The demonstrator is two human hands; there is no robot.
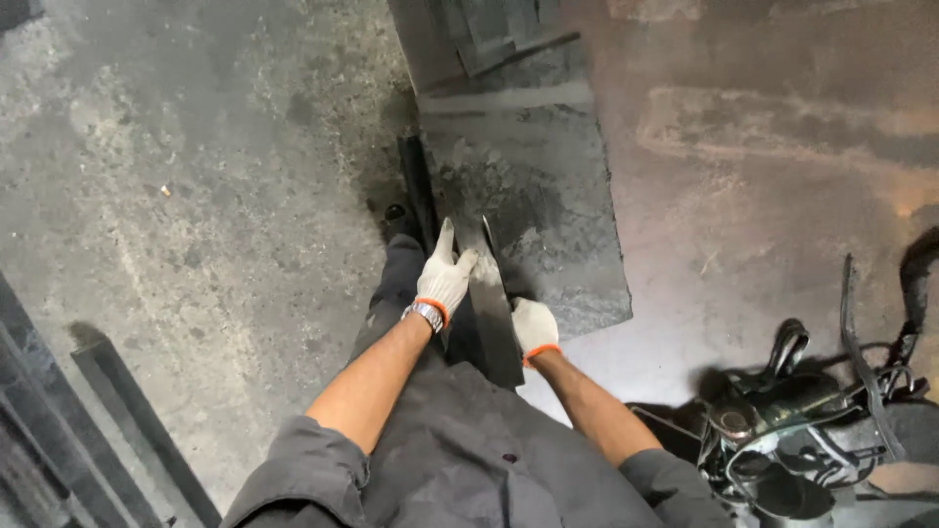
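Both hands are wearing white knit gloves with orange cuffs. The left hand point(445, 279) is lying mostly flat, fingers extended, pressing on the far part of a narrow flat steel strip point(492, 313); it is not closed around anything. The right hand point(533, 328) is curling over the strip's right edge near its near end, though how far its fingers are wrapping underneath cannot be told. The strip is running from just in front of the person's lap to the near edge of a large dark steel plate point(533, 186) that is lying on the concrete floor point(196, 196).

Risks, as judged:
- The strip's edges are looking thin and possibly sharp; knit gloves are giving limited cut protection if it is sliding under the palm.
- The forearms are bare and sitting close to the plate's edge.
- The strip could be skidding on the smooth plate, since the left hand is only pressing down on it.
- A tangle of black cables and a power tool point(792, 430) is lying near on the right, posing a snag hazard.

Materials: the plate is looking mottled grey, scaled and matte; the strip is showing a duller sheen. Dark angle bars point(137, 420) are lying near left. The floor is rough, stained and dusty.
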